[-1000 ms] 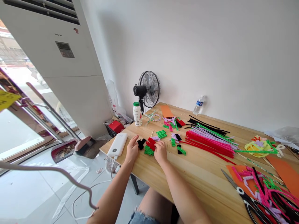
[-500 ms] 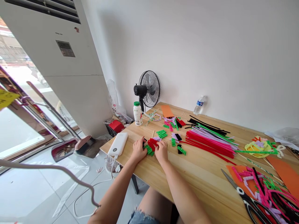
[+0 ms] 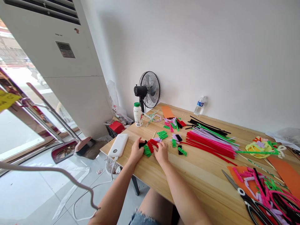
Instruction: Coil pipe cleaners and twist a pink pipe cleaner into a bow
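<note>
My left hand (image 3: pixel 136 150) is closed around a black coiled pipe-cleaner piece (image 3: pixel 142 144) near the table's left edge. Right beside it lies a green coiled pipe-cleaner piece (image 3: pixel 147 151). My right hand (image 3: pixel 161 152) has its fingers bent onto a red coiled pipe-cleaner piece (image 3: pixel 152 143); some fingertips are hidden. A lilac coiled piece (image 3: pixel 157 140) shows just past the right fingertips. The black, green, red and lilac pieces sit in a row between my hands. To the right are more coiled pieces, one of them green and black (image 3: pixel 182 150).
A white power bank (image 3: pixel 118 145) with a cable lies on the left. Behind it stand a white bottle (image 3: pixel 138 115) and a black fan (image 3: pixel 150 89). Straight red pipe cleaners (image 3: pixel 211 144) spread to the right, with scissors (image 3: pixel 248 200) nearer the front. A water bottle (image 3: pixel 199 106) stands by the wall.
My left hand has shifted slightly left, and the black piece now shows more fully in its fingers. The green and red pieces look more spread out. My right hand has barely moved.
</note>
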The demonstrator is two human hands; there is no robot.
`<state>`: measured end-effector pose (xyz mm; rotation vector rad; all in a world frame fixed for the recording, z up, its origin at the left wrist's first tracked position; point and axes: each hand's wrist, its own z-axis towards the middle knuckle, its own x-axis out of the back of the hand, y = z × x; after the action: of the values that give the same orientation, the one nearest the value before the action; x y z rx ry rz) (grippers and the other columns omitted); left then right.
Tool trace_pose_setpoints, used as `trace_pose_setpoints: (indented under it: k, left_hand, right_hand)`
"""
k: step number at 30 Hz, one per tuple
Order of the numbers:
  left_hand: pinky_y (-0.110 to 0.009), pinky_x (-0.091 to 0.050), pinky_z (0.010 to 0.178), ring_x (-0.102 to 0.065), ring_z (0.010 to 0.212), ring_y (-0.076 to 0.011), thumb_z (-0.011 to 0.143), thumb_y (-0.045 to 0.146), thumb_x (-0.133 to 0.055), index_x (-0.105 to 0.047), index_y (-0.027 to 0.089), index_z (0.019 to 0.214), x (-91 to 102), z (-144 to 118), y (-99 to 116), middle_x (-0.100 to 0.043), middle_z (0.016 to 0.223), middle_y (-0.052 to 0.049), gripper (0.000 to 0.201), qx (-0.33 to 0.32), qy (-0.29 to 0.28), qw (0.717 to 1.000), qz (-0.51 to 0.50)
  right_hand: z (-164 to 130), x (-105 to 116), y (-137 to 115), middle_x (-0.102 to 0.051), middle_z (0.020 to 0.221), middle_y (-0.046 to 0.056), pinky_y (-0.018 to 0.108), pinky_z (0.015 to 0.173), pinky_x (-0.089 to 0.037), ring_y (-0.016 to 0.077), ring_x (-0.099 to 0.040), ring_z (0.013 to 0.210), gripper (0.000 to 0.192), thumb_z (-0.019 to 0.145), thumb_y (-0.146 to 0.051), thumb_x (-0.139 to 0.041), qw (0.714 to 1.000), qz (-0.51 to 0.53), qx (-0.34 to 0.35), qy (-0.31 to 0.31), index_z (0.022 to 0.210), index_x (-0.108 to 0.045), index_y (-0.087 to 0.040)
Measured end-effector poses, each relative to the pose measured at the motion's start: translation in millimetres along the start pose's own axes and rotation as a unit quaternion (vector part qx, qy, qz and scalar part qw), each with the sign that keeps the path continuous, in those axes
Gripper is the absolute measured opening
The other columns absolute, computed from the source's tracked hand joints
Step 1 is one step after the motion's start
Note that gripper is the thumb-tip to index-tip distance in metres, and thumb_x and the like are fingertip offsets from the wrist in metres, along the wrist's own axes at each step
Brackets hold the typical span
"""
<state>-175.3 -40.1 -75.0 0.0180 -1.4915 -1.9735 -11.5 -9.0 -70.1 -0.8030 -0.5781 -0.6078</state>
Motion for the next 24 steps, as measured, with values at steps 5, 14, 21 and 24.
trace_pose_setpoints:
  k: [5, 14, 21, 24]
  left_hand:
    - [-0.036, -0.046, 0.088, -0.059, 0.098, -0.0198, 0.062, 0.008, -0.042, -0.047, 0.013, 0.119, 4.4, 1.2, 1.2, -0.064, 0.103, -0.007, 0.058, 0.073, 0.024, 0.993, -0.088]
    - [-0.042, -0.042, 0.096, -0.058, 0.101, -0.0247, 0.064, 0.010, -0.040, -0.068, 0.017, 0.090, 3.6, -3.3, -1.9, -0.067, 0.100, -0.008, 0.039, -0.051, 0.017, 0.991, 0.119]
    - [-0.045, -0.041, 0.098, -0.056, 0.106, -0.0267, 0.070, 0.015, -0.044, -0.068, 0.016, 0.094, 2.8, 0.1, -7.0, -0.067, 0.101, -0.010, 0.034, -0.039, 0.038, 0.991, 0.121]
    - [-0.046, -0.040, 0.099, -0.051, 0.115, -0.0264, 0.077, 0.021, -0.045, -0.066, 0.018, 0.100, 8.6, -4.6, 0.6, -0.065, 0.108, -0.008, 0.032, -0.060, 0.058, 0.992, 0.094]
  right_hand:
    - [0.9, 2.1, -2.1, -0.055, 0.087, 0.009, 0.040, 0.085, -0.039, 0.0253, -0.047, 0.093, 0.011, 0.073, -0.018, -0.061, 1.000, 0.013, 0.006, 0.017, 0.083, -0.063, -0.016]
    - [0.7, 4.7, -3.8, -0.054, 0.090, 0.009, 0.039, 0.085, -0.039, 0.0252, -0.047, 0.093, 0.017, 0.068, -0.018, -0.066, 1.000, 0.008, 0.000, 0.000, 0.085, -0.062, -0.016]
    - [0.6, 2.2, -2.2, -0.056, 0.088, 0.009, 0.039, 0.086, -0.039, 0.0255, -0.047, 0.094, 0.011, 0.071, -0.016, -0.062, 1.000, 0.011, 0.005, -0.011, 0.082, -0.063, -0.017]
    - [0.4, 2.4, -1.9, -0.057, 0.087, 0.009, 0.039, 0.085, -0.040, 0.0255, -0.048, 0.093, 0.011, 0.071, -0.016, -0.062, 1.000, 0.006, 0.002, -0.011, 0.082, -0.063, -0.016]
